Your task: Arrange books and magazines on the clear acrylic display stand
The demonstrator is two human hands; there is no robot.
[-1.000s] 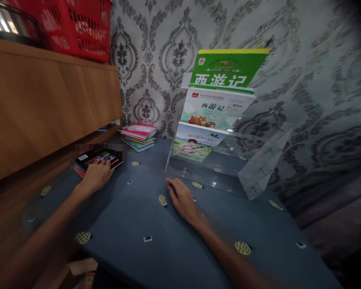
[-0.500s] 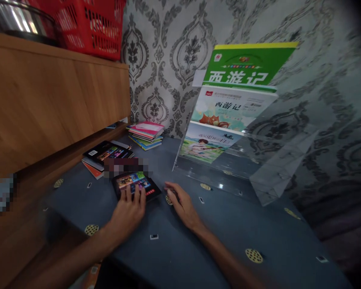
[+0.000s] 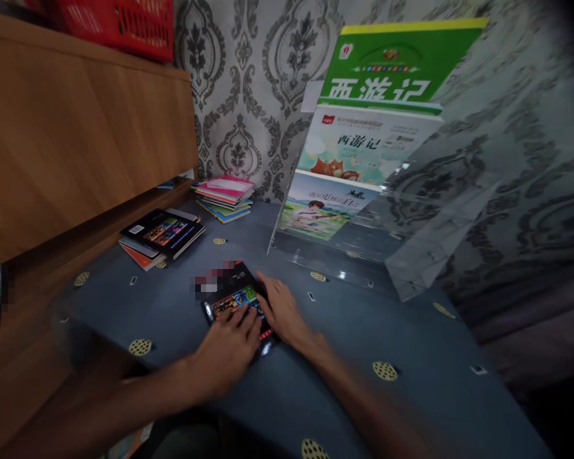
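Note:
A dark-covered book (image 3: 230, 280) with colourful pictures lies on the cloth-covered table in front of me. My left hand (image 3: 229, 349) rests on its near part, palm down, with the fingers stretched over the cover. At the book's right edge is my right hand (image 3: 284, 312), its fingers extended and touching that side. Both hands cover part of the book's lower right area. Further left, another dark book (image 3: 165, 231) tops a small pile, with a grey and an orange-edged book (image 3: 143, 256) under it.
A clear tiered stand (image 3: 425, 255) holds a green book (image 3: 406, 60), a white book (image 3: 349, 143) and a book with a meadow cover (image 3: 310, 210). Several thin books (image 3: 224, 194) are stacked by the wall. A wooden cabinet (image 3: 86, 140) overhangs the left; a red basket (image 3: 138, 29) stands on it.
The book under my left hand has moved right, away from the pile, and turned slightly. My right hand, apart from it before, now touches its right edge. The view has tilted down.

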